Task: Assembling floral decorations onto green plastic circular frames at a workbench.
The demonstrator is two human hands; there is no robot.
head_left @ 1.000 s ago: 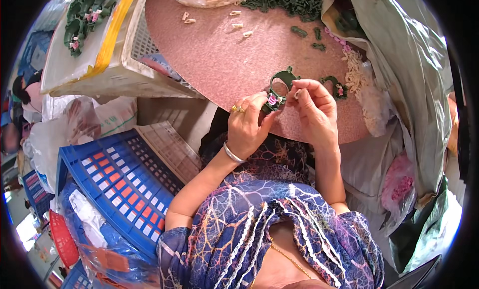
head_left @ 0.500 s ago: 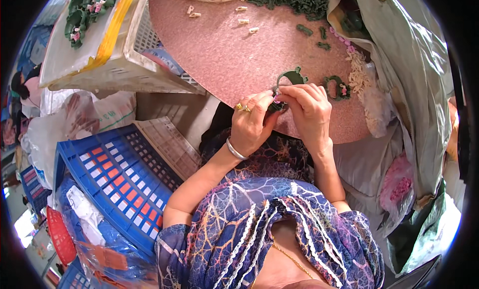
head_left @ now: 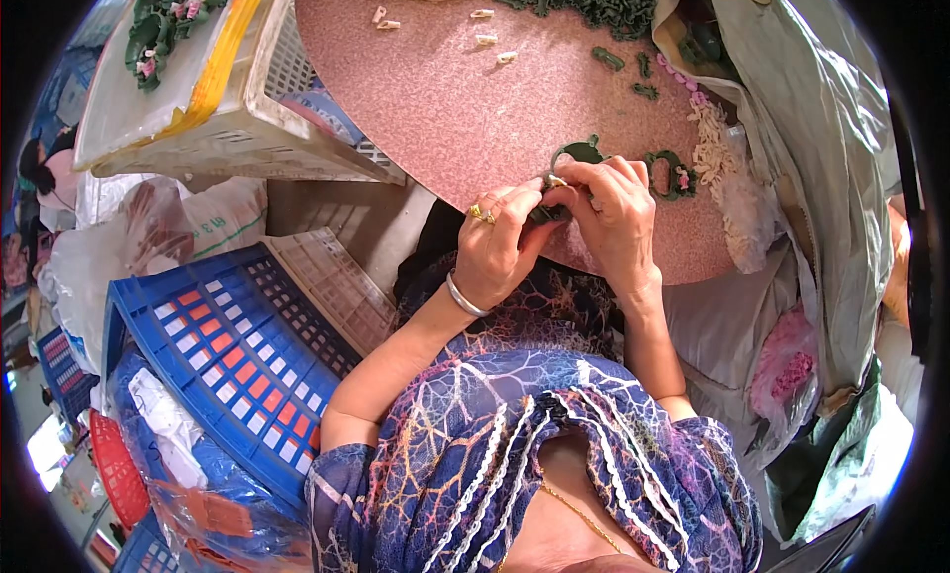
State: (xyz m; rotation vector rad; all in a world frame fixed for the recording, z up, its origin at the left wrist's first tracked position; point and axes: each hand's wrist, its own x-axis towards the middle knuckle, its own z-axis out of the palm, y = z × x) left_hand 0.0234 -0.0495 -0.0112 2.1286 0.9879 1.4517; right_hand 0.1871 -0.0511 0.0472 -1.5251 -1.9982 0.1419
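Note:
Both my hands meet over the near edge of a round, pinkish speckled table [head_left: 445, 108]. My left hand [head_left: 500, 238], with a gold ring and a silver bangle, is closed on the lower left of a dark green ring-shaped piece [head_left: 582, 151]. The fingers of my right hand [head_left: 616, 217] pinch at the same piece, its thumb and fingertips close to the left ones. A tiny whitish bit shows between the fingertips; its kind is too small to tell. Beside my right hand lies another green ring-shaped piece [head_left: 679, 164] with small pink and pale decorations.
Small cream pieces [head_left: 486, 40], short green pieces [head_left: 608, 58] and a green heap [head_left: 584, 4] lie farther back. Cream bits [head_left: 714, 162] line the right edge beside grey cloth [head_left: 811, 108]. At left stand a white crate [head_left: 228, 143] and a blue plastic basket [head_left: 237, 355].
My right fingers have curled in closer to the left fingertips, and the green piece has tipped slightly lower. The pink bit between the fingertips no longer shows; a whitish one does.

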